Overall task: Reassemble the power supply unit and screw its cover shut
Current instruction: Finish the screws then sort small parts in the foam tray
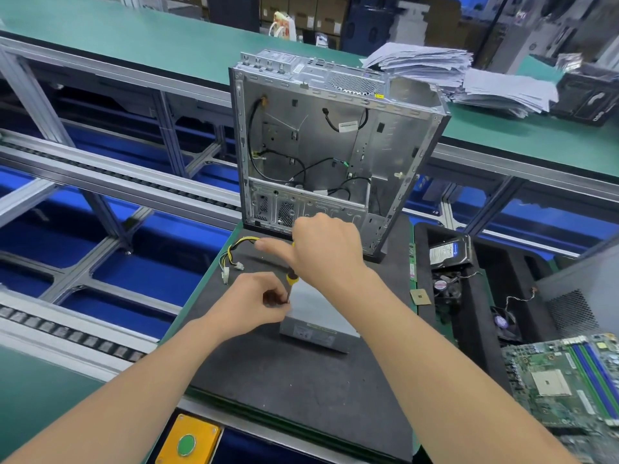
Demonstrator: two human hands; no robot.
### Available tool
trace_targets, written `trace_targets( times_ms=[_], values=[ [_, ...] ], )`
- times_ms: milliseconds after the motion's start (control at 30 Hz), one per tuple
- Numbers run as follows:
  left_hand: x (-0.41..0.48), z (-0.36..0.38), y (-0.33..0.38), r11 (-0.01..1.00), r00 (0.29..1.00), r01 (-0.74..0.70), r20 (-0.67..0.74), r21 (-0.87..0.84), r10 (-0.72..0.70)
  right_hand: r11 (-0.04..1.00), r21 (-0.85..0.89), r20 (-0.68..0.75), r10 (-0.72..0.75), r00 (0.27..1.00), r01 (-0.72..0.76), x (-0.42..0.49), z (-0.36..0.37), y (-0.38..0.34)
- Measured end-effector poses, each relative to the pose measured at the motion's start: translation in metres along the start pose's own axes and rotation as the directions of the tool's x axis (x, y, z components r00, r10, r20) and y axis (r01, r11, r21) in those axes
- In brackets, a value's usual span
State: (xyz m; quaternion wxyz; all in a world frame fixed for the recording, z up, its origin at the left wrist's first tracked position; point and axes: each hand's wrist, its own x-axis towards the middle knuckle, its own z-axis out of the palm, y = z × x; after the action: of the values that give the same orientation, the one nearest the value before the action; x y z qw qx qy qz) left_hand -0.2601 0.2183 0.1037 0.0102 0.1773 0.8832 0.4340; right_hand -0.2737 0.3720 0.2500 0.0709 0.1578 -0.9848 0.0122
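Observation:
The grey power supply unit (318, 316) lies on the black mat (284, 373), its label side facing me and its yellow-black cable bundle (234, 254) trailing to the left. A yellow-and-black screwdriver (290, 277) stands upright at the unit's left top edge. My right hand (323, 249) grips the handle from above, its thumb stretched out to the left. My left hand (259, 304) pinches the shaft near the tip, against the unit's edge. The tip and any screw are hidden by my fingers.
An open, empty computer case (335, 145) with loose black wires stands upright just behind my hands. To the right sit a hard drive (449, 252), a fan (443, 286), a CPU chip (420, 297) and a motherboard (566, 380). A conveyor frame runs on the left; a yellow box with a green button (186, 443) sits near me.

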Motion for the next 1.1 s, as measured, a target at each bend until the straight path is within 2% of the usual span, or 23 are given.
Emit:
trace_targets(
  times_ms=[67, 133, 200, 233, 333, 467, 600, 667, 733, 767, 833, 933, 1000, 1100],
  values=[
    [0.001, -0.001, 0.002, 1.0, 1.0, -0.022, 0.006, 0.011, 0.022, 0.987, -0.024, 0.094, -0.154, 0.984, 0.156, 0.001, -0.003, 0.01],
    [0.002, -0.002, 0.004, 0.999, 0.999, -0.039, 0.015, 0.02, 0.039, 0.924, 0.079, 0.206, -0.383, 0.901, 0.375, -0.001, -0.012, 0.021],
    [0.002, -0.004, 0.004, 0.999, 0.999, -0.032, 0.025, 0.036, 0.031, 0.85, 0.147, 0.295, -0.526, 0.798, 0.506, -0.002, -0.018, 0.029],
    [0.002, -0.004, 0.004, 0.999, 0.999, -0.029, 0.024, 0.04, 0.028, 0.842, 0.185, 0.332, -0.54, 0.774, 0.508, -0.002, -0.018, 0.03],
    [0.0, -0.002, 0.002, 0.999, 0.999, -0.038, 0.011, 0.024, 0.038, 0.865, 0.189, 0.332, -0.503, 0.798, 0.466, -0.002, -0.016, 0.028],
    [0.0, -0.001, 0.001, 0.998, 0.999, -0.042, 0.01, 0.045, 0.041, 0.919, 0.182, 0.223, -0.385, 0.896, 0.349, 0.002, -0.004, 0.021],
    [0.0, 0.0, -0.002, 1.0, 1.0, -0.025, -0.007, -0.006, 0.025, 0.981, 0.128, 0.129, -0.165, 0.978, 0.149, 0.002, 0.006, 0.011],
    [0.002, 0.002, -0.002, 1.0, 1.0, 0.0, -0.005, -0.019, 0.0, 0.997, 0.069, 0.08, -0.022, 0.997, 0.017, 0.0, 0.006, 0.006],
    [0.004, 0.002, -0.002, 1.0, 1.0, -0.001, 0.002, -0.011, 0.001, 0.999, 0.026, 0.034, 0.031, 0.999, -0.032, 0.0, 0.005, 0.004],
    [0.005, 0.002, -0.002, 1.0, 1.0, 0.0, 0.008, -0.005, 0.0, 1.0, 0.01, 0.041, 0.001, 0.999, -0.002, -0.001, 0.003, 0.005],
    [0.006, -0.001, -0.001, 1.0, 1.0, -0.004, 0.031, 0.001, 0.004, 0.983, 0.017, 0.103, -0.185, 0.977, 0.184, -0.002, 0.0, 0.013],
    [0.007, -0.005, 0.001, 0.997, 0.996, -0.044, 0.08, 0.056, 0.04, 0.859, 0.118, 0.208, -0.512, 0.833, 0.499, -0.006, -0.015, 0.026],
    [0.007, -0.006, 0.001, 0.998, 0.996, -0.026, 0.091, 0.055, 0.021, 0.831, 0.189, 0.268, -0.556, 0.786, 0.523, -0.006, -0.019, 0.029],
    [0.007, -0.007, 0.002, 0.999, 0.996, -0.013, 0.088, 0.035, 0.01, 0.862, 0.199, 0.298, -0.507, 0.809, 0.467, -0.004, -0.021, 0.028]
  ],
)
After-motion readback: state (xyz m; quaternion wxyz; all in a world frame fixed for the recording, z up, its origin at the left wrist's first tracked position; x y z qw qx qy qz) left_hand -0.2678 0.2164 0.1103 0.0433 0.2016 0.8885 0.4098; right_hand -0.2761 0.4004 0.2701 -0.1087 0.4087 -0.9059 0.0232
